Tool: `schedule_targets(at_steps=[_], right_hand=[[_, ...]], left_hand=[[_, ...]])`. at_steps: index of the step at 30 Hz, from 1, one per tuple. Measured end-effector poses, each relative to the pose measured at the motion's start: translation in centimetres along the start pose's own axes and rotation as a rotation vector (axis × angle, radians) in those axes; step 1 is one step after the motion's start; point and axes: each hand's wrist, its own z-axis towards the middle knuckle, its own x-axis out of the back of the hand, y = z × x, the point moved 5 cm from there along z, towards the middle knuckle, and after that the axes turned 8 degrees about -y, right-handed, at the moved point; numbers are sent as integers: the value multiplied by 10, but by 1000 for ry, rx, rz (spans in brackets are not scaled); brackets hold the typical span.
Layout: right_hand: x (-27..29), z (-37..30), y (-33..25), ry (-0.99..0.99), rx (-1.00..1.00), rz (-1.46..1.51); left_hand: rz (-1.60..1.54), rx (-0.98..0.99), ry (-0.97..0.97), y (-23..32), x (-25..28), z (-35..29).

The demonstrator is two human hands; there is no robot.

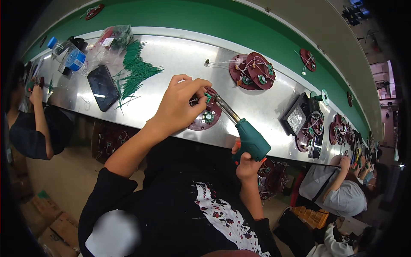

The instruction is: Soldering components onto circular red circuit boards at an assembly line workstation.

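My right hand is wrapped round the green handle of a soldering gun. Its metal barrel slants up and left, and the tip meets the far edge of a dark red round plate on the metal bench. A small round green circuit board sits on that plate. Over the plate, my left hand has its fingers bent together in a pinch beside the tip and a small green part. What the pinch holds is hidden by the fingers.
Left lie a bundle of green wires, a black phone, a water bottle and a plastic bag. Stacked red plates stand beyond my hands, a black box to the right. More plates ride the green belt. People sit both sides.
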Motion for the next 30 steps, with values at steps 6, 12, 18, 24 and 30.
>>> schedule_targets(at_steps=[6, 12, 18, 24, 30], right_hand=[[1, 0, 8, -28, -64, 145], [2, 0, 6, -47, -79, 74], [2, 1, 5, -40, -74, 71], [6, -1, 2, 52, -15, 20], [8, 1, 0, 82, 16, 21]], left_hand=[[-71, 24, 24, -5, 1, 1], [-63, 33, 15, -4, 0, 3], [-46, 30, 20, -3, -1, 1], [-37, 30, 15, -3, 0, 2], [-24, 39, -6, -2, 0, 4]])
